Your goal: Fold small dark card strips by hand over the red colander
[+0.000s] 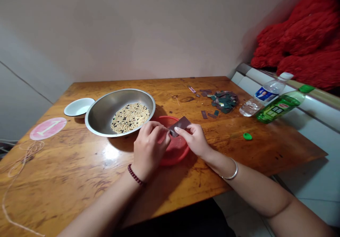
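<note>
a white "1" [49, 129] marks the pink disc [37, 132]; labels [265, 94] on the clear bottle [277, 84] and green bottle [296, 97] are unreadable.

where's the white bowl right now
In the head view, the white bowl sits on the left part of the table, just left of the big metal basin and behind the pink disc.

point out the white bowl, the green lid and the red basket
white bowl [79, 106]: head view, on its inner surface
green lid [247, 136]: head view, on its middle
red basket [177, 160]: head view, on its near rim
</note>
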